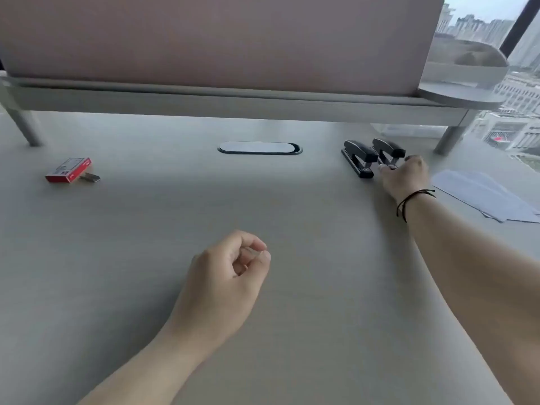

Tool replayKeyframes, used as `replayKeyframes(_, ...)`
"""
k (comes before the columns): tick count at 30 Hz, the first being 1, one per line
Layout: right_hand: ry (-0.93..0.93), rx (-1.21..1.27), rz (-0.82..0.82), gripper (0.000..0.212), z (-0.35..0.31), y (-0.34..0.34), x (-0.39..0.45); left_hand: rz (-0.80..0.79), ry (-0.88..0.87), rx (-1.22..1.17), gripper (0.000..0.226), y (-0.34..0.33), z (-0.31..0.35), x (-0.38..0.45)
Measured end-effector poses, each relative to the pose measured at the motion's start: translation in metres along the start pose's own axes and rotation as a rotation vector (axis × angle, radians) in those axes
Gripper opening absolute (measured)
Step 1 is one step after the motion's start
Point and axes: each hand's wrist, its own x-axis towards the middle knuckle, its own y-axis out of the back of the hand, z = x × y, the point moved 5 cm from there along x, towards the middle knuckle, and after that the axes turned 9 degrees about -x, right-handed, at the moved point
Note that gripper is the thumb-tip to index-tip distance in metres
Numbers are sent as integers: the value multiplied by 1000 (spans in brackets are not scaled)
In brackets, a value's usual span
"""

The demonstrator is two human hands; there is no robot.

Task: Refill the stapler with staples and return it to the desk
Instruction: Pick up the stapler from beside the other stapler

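Two black staplers stand side by side at the back right of the desk: the left stapler (pixel 358 158) and the right stapler (pixel 388 149). My right hand (pixel 404 178) reaches to the right stapler, fingertips touching its front end; whether it grips it I cannot tell. My left hand (pixel 226 276) rests loosely curled on the desk at the middle, holding nothing. A red staple box (pixel 68 170) lies at the far left with a strip of staples (pixel 90 177) beside it.
A raised shelf (pixel 233 105) on metal legs runs along the back under a brown partition. An oval cable cover (pixel 259 148) sits in the desk. White paper sheets (pixel 485 194) lie at the right, near a window.
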Motion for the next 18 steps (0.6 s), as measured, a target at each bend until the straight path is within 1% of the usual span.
replayKeyframes(2, -28, -16, 5, 62, -4, -1, 6, 19, 5, -45, 6, 0, -2, 1)
replayKeyframes(4, -51, -24, 5, 59, -5, -3, 14, 14, -2, -68, 6, -1, -3, 1)
replayKeyframes(9, -56, -85, 59, 36, -8, -6, 21, 51, -24, -79, 7, 2, -6, 3)
replayKeyframes(11, -58, -89, 76, 31, -6, -3, 19, 53, -21, -81, 6, 2, -6, 3)
replayKeyframes(18, -86, -22, 83, 35, 6, 26, -27, 65, -34, -98, 15, 2, -8, 5)
